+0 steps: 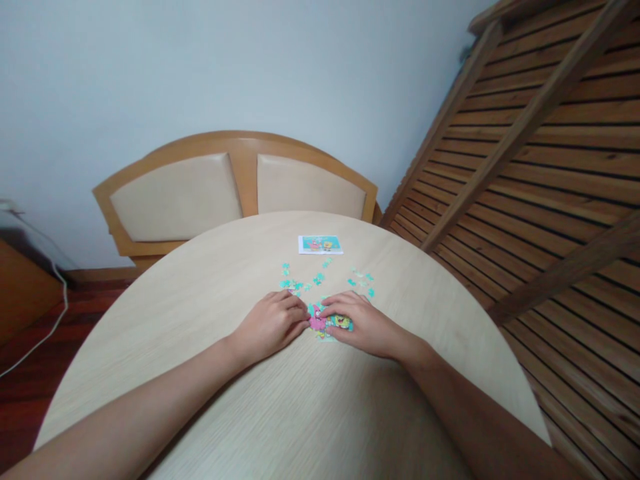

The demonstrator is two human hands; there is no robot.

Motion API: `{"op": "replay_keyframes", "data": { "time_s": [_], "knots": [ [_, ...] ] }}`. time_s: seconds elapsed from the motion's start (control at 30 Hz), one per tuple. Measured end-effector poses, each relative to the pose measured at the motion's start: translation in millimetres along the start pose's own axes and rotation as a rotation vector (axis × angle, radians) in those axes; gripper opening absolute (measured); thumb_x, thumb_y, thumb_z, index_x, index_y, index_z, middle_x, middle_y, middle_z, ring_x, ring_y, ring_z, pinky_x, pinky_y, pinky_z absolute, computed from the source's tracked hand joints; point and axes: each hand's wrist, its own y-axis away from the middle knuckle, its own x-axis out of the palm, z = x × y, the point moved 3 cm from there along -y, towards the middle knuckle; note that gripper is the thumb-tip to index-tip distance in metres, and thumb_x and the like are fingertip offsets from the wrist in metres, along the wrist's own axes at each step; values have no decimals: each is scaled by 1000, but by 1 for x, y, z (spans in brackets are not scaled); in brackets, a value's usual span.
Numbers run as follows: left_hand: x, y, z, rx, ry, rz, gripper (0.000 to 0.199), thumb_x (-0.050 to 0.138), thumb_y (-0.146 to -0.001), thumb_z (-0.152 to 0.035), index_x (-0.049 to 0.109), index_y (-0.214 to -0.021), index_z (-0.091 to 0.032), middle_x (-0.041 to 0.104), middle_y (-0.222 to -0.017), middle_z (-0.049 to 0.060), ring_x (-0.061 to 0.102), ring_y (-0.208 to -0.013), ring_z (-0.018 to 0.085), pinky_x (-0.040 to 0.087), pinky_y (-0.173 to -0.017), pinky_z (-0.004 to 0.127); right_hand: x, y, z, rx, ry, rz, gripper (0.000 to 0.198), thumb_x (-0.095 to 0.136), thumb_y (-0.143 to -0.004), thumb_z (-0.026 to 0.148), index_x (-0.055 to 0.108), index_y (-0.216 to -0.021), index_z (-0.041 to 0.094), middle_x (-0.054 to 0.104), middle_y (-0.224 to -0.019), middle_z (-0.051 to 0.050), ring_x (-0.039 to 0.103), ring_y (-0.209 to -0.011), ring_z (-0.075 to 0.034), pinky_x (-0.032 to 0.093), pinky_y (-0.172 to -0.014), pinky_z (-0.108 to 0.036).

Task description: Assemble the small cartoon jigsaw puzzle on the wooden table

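Note:
A partly joined jigsaw puzzle [318, 323] lies flat on the table, showing a pink cartoon figure and a yellow one. My left hand [273, 323] rests at its left side, fingers curled together and the tips closed on the puzzle's edge. From the right, my right hand [361, 323] reaches over the puzzle. Its thumb and index finger are spread apart and touch the surface, with the yellow figure [343, 321] showing between them. My right palm and other fingers hide the puzzle's right part.
Loose teal puzzle pieces [319, 279] lie just beyond my hands, with more pieces [371, 292] to the right. Farther back is a small picture card [320, 245]. The round wooden table [200, 293] meets a padded bench back [243, 137]; a slatted wooden frame [530, 133] leans at right.

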Motion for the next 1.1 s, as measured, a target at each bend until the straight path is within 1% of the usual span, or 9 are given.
{"op": "replay_keyframes", "data": {
  "time_s": [0.13,0.33,0.4,0.5,0.63,0.77,0.87,0.97,1.1],
  "knots": [
    [-3,-1,-9,5,-104,57,23,49,-102,-29,70,-101,-19,69,-100,7,61,-95,23,50,-86,38,-1,0,1,4,-1,-1,22,68,-92,37,73,-111,27,68,-120,-7,58,-118,-24,42,-103,-40],
    [-3,1,2,-12,72,33,25,45,-101,-26,70,-102,-21,70,-102,6,63,-96,21,52,-87,35,-1,-1,1,1,8,5,22,67,-92,37,73,-111,28,68,-121,-6,58,-118,-24,42,-104,-41],
    [-5,2,13,-92,98,-33,25,45,-100,-25,70,-101,-21,71,-100,6,64,-95,21,52,-86,36,-1,-1,0,3,8,7,23,67,-92,38,73,-112,28,68,-122,-7,58,-117,-25,42,-104,-41],
    [-8,7,34,-339,63,-175,20,50,-95,-25,69,-99,-20,72,-100,7,64,-94,23,52,-85,38,0,0,-1,6,5,11,23,67,-93,38,73,-112,27,68,-122,-7,58,-118,-25,42,-104,-42],
    [-1,11,53,-494,29,-199,18,57,-91,-30,67,-101,-20,71,-95,7,65,-88,24,51,-77,37,-1,0,0,5,-10,10,23,67,-92,39,73,-111,26,69,-122,-8,59,-117,-25,43,-104,-42],
    [6,7,53,-442,39,-177,19,61,-90,-29,66,-106,-20,72,-94,7,65,-91,24,52,-79,37,-1,-1,1,1,-11,8,22,66,-93,37,73,-111,26,68,-123,-8,58,-118,-25,42,-104,-43],
    [6,4,50,-366,27,-149,15,59,-92,-26,69,-101,-21,73,-100,6,64,-97,24,52,-86,39,-1,-1,1,13,-11,15,22,66,-93,37,72,-112,27,68,-123,-7,58,-119,-25,42,-105,-43],
    [4,4,51,-364,-28,-140,15,57,-94,-26,70,-97,-21,73,-98,6,63,-95,25,52,-85,39,0,0,1,23,-10,20,23,66,-93,38,73,-112,27,68,-123,-7,58,-118,-26,42,-105,-43],
    [5,5,51,-290,-48,-132,20,54,-97,-25,72,-104,-21,73,-104,7,62,-98,24,52,-88,39,0,0,2,20,-10,27,23,65,-94,38,72,-112,27,68,-123,-7,58,-119,-26,42,-105,-43]
  ]
}}
